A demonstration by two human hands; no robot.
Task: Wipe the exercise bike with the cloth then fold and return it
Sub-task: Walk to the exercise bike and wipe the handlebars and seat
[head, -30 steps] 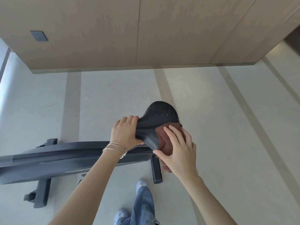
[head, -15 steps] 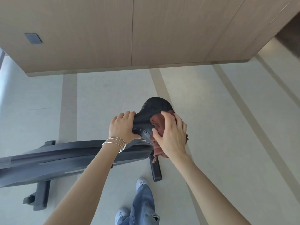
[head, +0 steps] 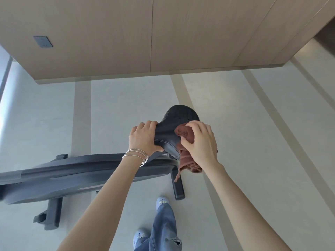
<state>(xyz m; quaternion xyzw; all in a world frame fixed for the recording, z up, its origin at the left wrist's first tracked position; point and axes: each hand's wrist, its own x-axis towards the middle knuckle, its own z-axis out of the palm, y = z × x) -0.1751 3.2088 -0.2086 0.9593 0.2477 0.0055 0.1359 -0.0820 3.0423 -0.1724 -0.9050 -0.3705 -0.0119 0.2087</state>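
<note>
Rust-brown cloth [head: 186,156] is pressed against the right flank of the black saddle [head: 178,122] by the right hand [head: 201,142], whose fingers are curled over the bunched fabric; a loose tail hangs below the saddle's near edge. The saddle's left side is gripped by the left hand [head: 143,138], fingers wrapped over the top and thumb beneath, with silver bangles [head: 136,156] at the wrist.

Progress, as judged: wiping is under way at the saddle. Whether the dark grey bike frame [head: 72,174], stretching away to the left, has been wiped cannot be told. The cloth is crumpled, so folding and returning are taken as not yet done. No place for returning the cloth is seen.

Edges and room: the saddle's far, rounded end is uncovered and its rim is free on all sides. Open pale floor [head: 253,142] lies to the right and far side, up to the wood-panelled wall [head: 126,33]. Near side, a stabiliser foot [head: 178,187] stands just beside the person's shoes [head: 162,201]; a trip point is judged there.
</note>
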